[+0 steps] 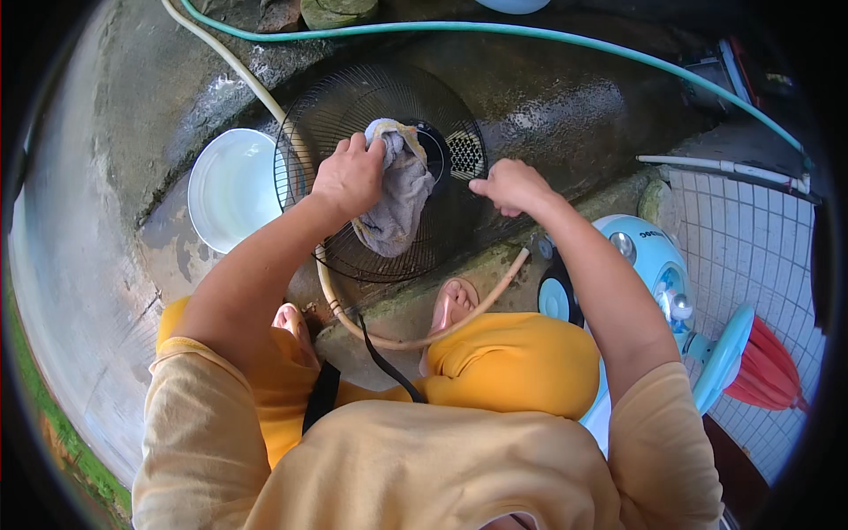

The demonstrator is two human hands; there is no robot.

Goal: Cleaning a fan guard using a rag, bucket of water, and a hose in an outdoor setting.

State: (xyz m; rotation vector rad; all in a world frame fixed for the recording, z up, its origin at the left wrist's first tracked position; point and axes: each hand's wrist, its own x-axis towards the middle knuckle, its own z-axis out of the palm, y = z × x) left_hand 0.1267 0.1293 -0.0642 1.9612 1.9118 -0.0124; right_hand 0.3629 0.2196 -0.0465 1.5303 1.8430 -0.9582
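Observation:
A round black wire fan grille (331, 99) is held up in front of me above the wet ground. My left hand (351, 173) grips a grey cloth (401, 205) with yellowish edges, which hangs over the grille beside its centre ring. At the grille's right rim is my right hand (510, 187), its fingers curled and thumb pointing left; whether it grips the rim cannot be told. Left of the grille, and partly behind it, a white basin (232, 192) holds water. A patterned drain cover shows through the wires.
A beige hose (397, 343) curves behind the grille and past my feet. Across the top runs a green hose (490, 27). To the right stand a light-blue ride-on toy (636, 245), a closed red umbrella (765, 368) and a white-tiled surface (735, 232). Stones lie at the top.

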